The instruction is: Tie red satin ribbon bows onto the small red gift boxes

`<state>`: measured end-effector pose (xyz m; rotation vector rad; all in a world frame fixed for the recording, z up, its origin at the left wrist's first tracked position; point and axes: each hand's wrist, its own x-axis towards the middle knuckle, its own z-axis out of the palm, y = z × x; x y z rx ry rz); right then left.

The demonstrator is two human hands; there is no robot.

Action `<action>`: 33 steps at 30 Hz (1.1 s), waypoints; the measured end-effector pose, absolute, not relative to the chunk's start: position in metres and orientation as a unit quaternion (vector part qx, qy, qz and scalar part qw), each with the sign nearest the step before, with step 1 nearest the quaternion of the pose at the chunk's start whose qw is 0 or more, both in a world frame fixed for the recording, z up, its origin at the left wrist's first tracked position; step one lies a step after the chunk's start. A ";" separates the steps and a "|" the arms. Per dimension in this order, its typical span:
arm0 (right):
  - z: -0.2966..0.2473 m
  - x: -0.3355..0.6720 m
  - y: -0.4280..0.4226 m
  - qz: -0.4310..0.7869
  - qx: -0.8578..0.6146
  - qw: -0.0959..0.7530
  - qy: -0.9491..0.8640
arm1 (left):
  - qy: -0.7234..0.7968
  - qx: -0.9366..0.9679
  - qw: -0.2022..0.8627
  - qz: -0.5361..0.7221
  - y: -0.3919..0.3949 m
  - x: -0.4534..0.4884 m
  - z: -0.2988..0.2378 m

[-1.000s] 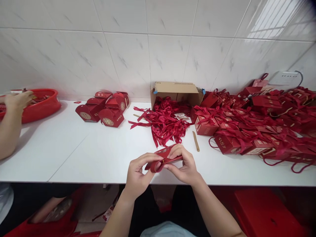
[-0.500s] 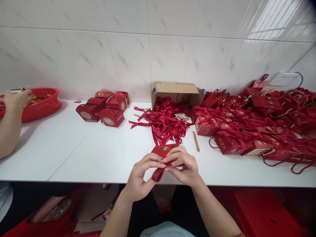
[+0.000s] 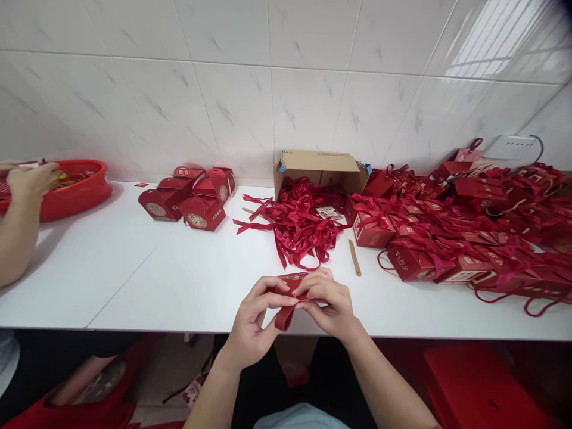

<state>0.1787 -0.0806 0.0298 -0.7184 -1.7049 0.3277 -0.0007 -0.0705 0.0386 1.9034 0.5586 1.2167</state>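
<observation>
Two hands, left (image 3: 250, 325) and right (image 3: 334, 308), are pinching a seemingly light, pliable red piece (image 3: 290, 285), best held beside its loop (image 3: 283, 320).

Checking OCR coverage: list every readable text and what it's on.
"歡喜" (likely, small): rear box of the left group.
Too small or blurred to read:
Gold emblems and characters: front boxes of that group.
Print: ribboned boxes at right.
Marks: cardboard box.
Print: white card among the ribbons.
Print: red-and-white item below table level.
Pale patch, maybe print: held red item.
</observation>
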 end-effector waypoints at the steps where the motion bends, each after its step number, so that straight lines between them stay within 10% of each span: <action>1: 0.030 0.178 -0.081 0.140 -0.308 0.589 -0.734 | 0.221 0.751 0.396 0.479 -0.071 -0.001 0.038; 21: 0.021 0.179 -0.079 0.303 -0.396 0.628 -0.597 | 0.300 0.716 0.407 0.482 -0.070 0.018 0.033; 33: 0.010 0.266 -0.086 0.302 -0.528 0.470 -0.640 | 0.392 0.716 0.344 0.465 -0.054 0.009 -0.028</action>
